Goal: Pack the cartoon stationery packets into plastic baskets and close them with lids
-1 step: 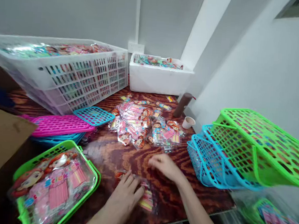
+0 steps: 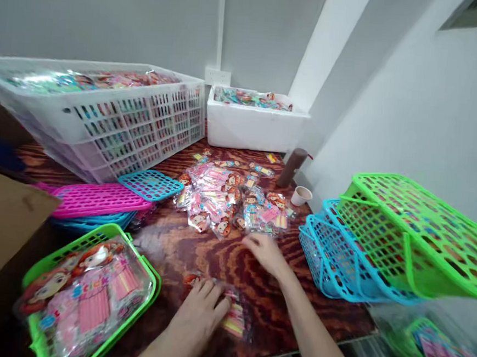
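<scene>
My left hand [image 2: 202, 312] rests over several clear packets of pink and yellow sticks [image 2: 234, 322] near the table's front edge, its fingers over them and the thumb at their side. A bit of printed red hair shows past its fingertips. Further forward, my right hand [image 2: 264, 251] reaches out over the wood just short of a loose pile of similar packets [image 2: 216, 193]. Its fingers are a little bent and slightly blurred, with nothing visible in them. To the left, a green basket [image 2: 152, 298] holds larger bags of pink sticks [image 2: 94, 304] with a printed cartoon face.
At the back stand a white crate [image 2: 139, 121] and a white foam box [image 2: 254, 127], both full of packets. Pink and blue lids [image 2: 100, 198] lie left. A brown flask [image 2: 292, 166] and paper cup [image 2: 301, 195] stand behind blue [image 2: 335, 263] and green baskets [image 2: 383, 234] at right.
My right hand has moved slightly forward and to the right, closer to the pile of packets. My left hand stays on its packets.
</scene>
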`<state>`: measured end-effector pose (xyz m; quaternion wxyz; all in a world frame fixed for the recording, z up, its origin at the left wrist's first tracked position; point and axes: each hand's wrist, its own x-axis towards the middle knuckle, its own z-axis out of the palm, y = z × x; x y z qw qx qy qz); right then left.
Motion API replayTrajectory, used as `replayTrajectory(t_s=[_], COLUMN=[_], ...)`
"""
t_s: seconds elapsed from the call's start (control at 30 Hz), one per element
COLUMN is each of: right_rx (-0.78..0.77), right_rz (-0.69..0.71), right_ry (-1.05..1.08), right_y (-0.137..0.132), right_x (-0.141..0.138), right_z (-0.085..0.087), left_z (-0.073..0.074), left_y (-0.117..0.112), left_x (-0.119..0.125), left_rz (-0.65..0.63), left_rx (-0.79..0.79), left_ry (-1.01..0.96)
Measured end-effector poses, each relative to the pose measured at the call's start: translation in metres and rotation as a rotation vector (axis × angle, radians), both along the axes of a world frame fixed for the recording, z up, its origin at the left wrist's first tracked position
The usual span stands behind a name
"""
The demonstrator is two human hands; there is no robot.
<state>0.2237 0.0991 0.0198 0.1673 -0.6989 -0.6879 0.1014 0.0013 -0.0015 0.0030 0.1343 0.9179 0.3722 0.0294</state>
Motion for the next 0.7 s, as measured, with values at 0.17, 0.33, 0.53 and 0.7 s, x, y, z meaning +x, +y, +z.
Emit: replayTrajectory(t_s=[0.17,0.33,0.53,0.7], right_rx=[0.069,0.202,0.081,-0.336], right_rz=[-0.226,-0.18,0.137,0.414], right_ry=[-0.09,-0.087,0.193,0.762], right_y=[0.075,0.043,-0.048,-0.069], right_x=[-0.009,-0.02,-0.044,-0.043], right_z=[0.001,-0.013,0.005,0.009], left_z=[0.009,-0.001,-0.015,-0.006], left_y=[-0.005,-0.008,-0.008,-0.001], left_x=[0.001,-0.007,-0.005,0.0], left_rz=[0.037,0.037,0.047,-0.029], left_rx=[-0.021,0.049,0.184,0.335], left_ry=[-0.03,-0.09,-0.135,-0.168])
